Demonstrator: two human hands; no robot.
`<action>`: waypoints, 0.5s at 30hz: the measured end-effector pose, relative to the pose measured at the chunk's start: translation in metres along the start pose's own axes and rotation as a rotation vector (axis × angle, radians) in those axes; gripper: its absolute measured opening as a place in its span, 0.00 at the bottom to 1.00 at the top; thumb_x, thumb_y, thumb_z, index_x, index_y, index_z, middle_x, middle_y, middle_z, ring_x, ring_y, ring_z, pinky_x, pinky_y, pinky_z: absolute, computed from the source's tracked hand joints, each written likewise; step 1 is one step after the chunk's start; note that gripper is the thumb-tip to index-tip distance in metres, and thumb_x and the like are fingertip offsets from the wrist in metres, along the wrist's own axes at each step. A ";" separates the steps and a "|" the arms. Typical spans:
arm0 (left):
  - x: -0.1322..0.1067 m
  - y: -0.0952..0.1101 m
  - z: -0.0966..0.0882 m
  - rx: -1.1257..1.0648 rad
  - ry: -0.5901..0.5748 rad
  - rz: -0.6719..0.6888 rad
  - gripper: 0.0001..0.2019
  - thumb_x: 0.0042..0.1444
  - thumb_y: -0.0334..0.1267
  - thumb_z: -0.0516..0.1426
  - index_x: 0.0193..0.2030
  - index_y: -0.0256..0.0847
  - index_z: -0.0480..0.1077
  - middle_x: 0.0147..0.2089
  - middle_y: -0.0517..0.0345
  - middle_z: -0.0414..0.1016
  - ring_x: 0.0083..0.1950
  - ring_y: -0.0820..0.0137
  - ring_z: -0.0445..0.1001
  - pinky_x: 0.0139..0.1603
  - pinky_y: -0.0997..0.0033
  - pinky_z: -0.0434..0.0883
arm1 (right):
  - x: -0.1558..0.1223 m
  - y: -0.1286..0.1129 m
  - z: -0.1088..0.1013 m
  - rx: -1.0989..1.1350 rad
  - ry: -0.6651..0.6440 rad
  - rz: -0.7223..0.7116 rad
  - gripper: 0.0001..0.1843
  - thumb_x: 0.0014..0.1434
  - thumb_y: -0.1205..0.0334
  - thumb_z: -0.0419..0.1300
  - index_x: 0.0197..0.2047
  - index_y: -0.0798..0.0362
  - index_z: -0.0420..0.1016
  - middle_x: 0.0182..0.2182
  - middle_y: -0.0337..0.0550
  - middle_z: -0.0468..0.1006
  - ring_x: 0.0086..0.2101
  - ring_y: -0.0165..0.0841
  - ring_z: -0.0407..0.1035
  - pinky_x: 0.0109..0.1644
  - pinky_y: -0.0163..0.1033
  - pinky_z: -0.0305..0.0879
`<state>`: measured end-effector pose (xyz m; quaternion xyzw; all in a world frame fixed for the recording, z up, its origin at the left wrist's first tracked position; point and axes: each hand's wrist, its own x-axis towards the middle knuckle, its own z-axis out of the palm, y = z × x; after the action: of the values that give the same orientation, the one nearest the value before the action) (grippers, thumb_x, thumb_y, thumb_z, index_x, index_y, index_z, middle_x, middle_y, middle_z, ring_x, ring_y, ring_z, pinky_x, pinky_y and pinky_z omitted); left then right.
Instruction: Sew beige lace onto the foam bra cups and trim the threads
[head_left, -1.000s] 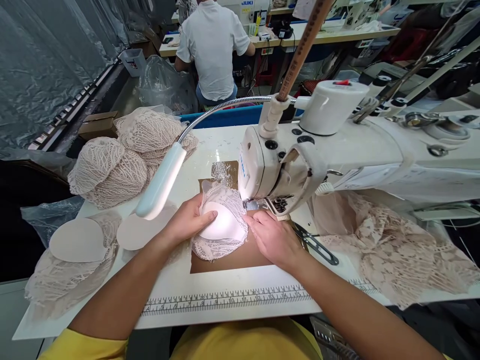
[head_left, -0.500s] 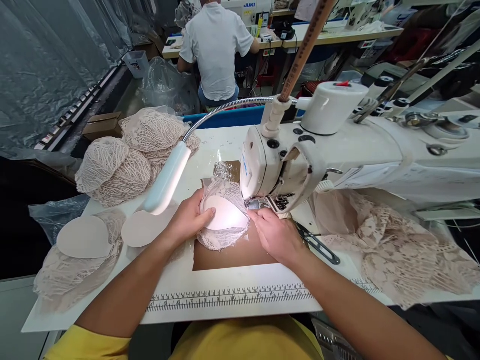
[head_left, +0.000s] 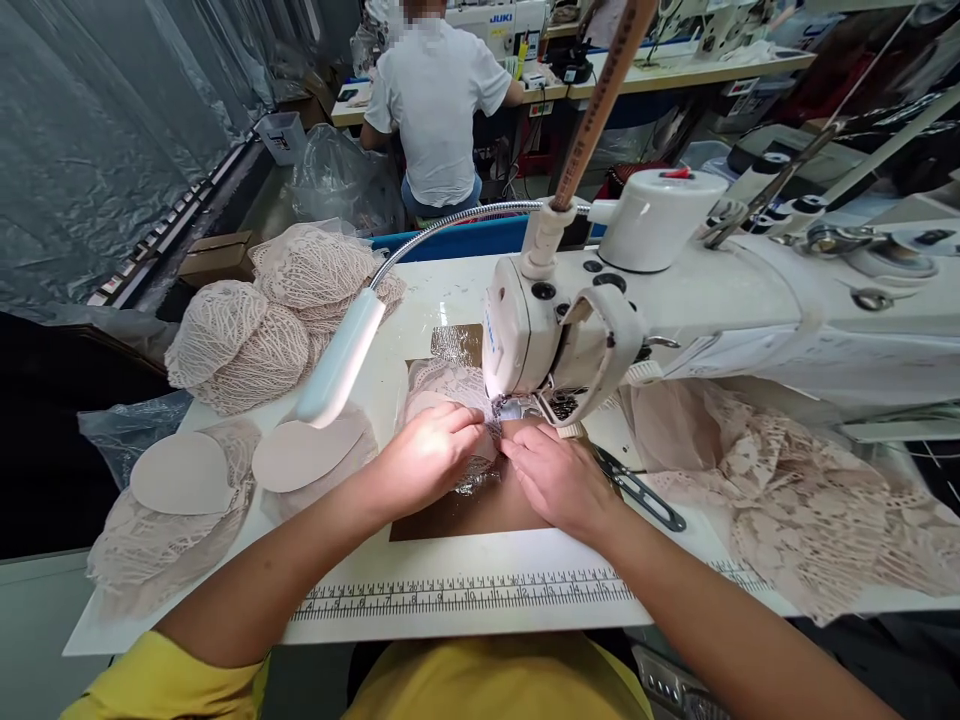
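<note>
A pale lace bra cup lies under the needle area of the white sewing machine, partly hidden by my hands. My left hand reaches over the cup, its fingertips pinched on the lace edge just beside the presser foot. On the other side of the needle, my right hand has its thumb and fingers pressed together at the same edge. Beneath the work is a brown sheet on the machine table. Close to my right wrist lie dark thread snips.
Stacked lace cups sit at the back left. Smooth cup pads rest on lace nearer me. Loose lace fabric spreads at right. A lamp arches over the table. A ruler strip runs along the front edge; a co-worker sits beyond.
My left hand has moved right, from the cup's left side across it to the edge by the needle. My right hand stays near the presser foot. The view has shifted slightly.
</note>
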<state>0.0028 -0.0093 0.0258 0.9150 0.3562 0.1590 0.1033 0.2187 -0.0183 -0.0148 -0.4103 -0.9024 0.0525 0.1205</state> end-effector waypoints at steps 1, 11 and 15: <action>0.003 -0.003 0.008 0.017 -0.003 0.019 0.14 0.66 0.33 0.45 0.49 0.34 0.70 0.49 0.43 0.74 0.48 0.63 0.71 0.47 0.62 0.71 | 0.000 0.000 -0.001 0.007 -0.007 -0.001 0.17 0.61 0.70 0.52 0.49 0.56 0.76 0.34 0.45 0.76 0.36 0.35 0.66 0.38 0.38 0.58; -0.002 -0.016 0.042 0.153 0.019 0.054 0.16 0.66 0.36 0.48 0.55 0.34 0.68 0.57 0.47 0.71 0.46 0.62 0.69 0.46 0.60 0.70 | 0.010 -0.002 -0.001 -0.073 0.040 0.090 0.23 0.59 0.73 0.52 0.56 0.53 0.73 0.39 0.45 0.78 0.35 0.35 0.67 0.35 0.38 0.58; 0.003 -0.021 0.042 0.132 0.025 0.062 0.16 0.66 0.35 0.47 0.56 0.33 0.67 0.58 0.47 0.71 0.52 0.60 0.68 0.49 0.60 0.69 | 0.010 -0.003 0.003 -0.119 0.072 0.092 0.23 0.58 0.74 0.51 0.55 0.52 0.74 0.35 0.44 0.78 0.32 0.35 0.66 0.33 0.38 0.57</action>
<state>0.0071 0.0046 -0.0190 0.9283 0.3385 0.1500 0.0334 0.2092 -0.0125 -0.0155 -0.4596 -0.8791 -0.0106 0.1259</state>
